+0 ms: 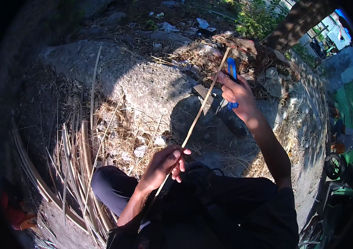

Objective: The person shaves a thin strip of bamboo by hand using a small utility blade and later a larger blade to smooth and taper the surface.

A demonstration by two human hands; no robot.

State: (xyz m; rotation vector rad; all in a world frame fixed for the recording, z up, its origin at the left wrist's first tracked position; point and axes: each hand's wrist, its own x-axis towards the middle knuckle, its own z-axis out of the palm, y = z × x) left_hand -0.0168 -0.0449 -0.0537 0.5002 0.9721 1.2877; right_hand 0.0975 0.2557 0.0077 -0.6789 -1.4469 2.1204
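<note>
A long thin strip (194, 123), pale and wood-like, slants from my lap up to the right. My left hand (160, 168) pinches its lower part between thumb and fingers, above my left knee. Farther up, my right hand (238, 93) is closed around a blue cutter knife (231, 66). The knife's blue body shows above and below the fingers, and a thin blade-like tip seems to stick out near its lower end. My right fingertips are at the strip's upper part; whether they press on it I cannot tell.
A bundle of long pale strips (84, 153) lies to my left. Dry shavings (120, 139) cover the ground before me, around a large rough stone slab (143, 85). A tree trunk (299, 25) leans at the far right. Beyond it are a person (348, 139) and a wheel (333, 166).
</note>
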